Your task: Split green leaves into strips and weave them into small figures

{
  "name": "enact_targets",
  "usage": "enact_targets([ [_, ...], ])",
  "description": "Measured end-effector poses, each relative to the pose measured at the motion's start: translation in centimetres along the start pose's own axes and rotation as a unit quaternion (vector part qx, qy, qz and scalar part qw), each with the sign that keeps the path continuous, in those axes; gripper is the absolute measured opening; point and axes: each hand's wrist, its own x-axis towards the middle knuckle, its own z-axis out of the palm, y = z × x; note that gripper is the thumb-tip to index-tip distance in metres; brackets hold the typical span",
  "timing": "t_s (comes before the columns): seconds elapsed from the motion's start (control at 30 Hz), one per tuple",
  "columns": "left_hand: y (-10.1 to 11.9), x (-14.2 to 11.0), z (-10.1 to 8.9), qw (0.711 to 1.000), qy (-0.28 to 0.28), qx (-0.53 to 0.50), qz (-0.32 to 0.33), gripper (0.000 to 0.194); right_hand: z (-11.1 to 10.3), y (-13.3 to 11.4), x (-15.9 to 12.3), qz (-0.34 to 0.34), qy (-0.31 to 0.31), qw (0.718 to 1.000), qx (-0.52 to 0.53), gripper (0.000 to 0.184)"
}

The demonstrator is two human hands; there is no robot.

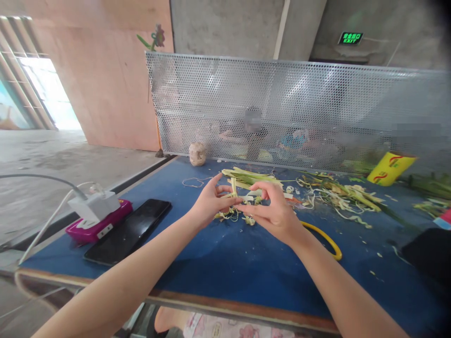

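Both of my hands meet over the middle of the blue table. My left hand [211, 199] is closed on a pale yellow-green leaf strip [233, 186], which stands upright between thumb and fingers. From the right, my right hand [273, 211] comes close, its fingertips touching or nearly touching my left fingertips. Its index finger is bent in a pinch; what it holds is too small to make out. Just behind the hands lies a bundle of long green leaf strips [252, 177]. Small curly plant scraps [249, 219] lie beneath them.
Left on the blue table [218, 267] lie a black phone [128, 230] and a magenta power strip [98, 225] with a white charger [94, 205]. A yellow ring-shaped handle [329, 241], plant trimmings [347, 195] and a yellow packet [391, 168] are right. A perforated metal screen [299, 103] closes the back.
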Motion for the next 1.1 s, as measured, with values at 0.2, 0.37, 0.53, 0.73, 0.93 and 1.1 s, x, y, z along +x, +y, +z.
enact_targets([
  [0.2, -0.4, 0.0, -0.2, 0.994, -0.033, 0.093, 0.053, 0.105, 0.6, 0.6, -0.1, 0.156, 0.020, 0.971, 0.178, 0.040],
  [0.37, -0.5, -0.3, 0.0, 0.988, -0.068, 0.121, 0.068, 0.103, 1.7, 1.1, -0.2, 0.299, -0.071, 0.909, 0.283, 0.024],
  [0.53, -0.5, -0.3, 0.0, 0.987, -0.067, 0.132, 0.066, 0.099, 1.1, 1.1, 0.2, 0.328, -0.072, 0.895, 0.294, 0.015],
  [0.73, -0.5, -0.3, -0.1, 0.988, -0.067, 0.128, 0.057, 0.095, 0.0, 1.8, 0.3, 0.364, -0.057, 0.877, 0.309, 0.019],
  [0.93, -1.0, -0.6, 0.2, 0.978, -0.124, 0.166, 0.033, 0.096, 1.0, 1.7, 0.2, 0.368, -0.062, 0.880, 0.293, 0.021],
  [1.1, -1.0, -0.6, 0.3, 0.974, -0.130, 0.185, 0.024, 0.085, 0.9, 1.0, 0.4, 0.366, -0.057, 0.882, 0.290, 0.018],
])
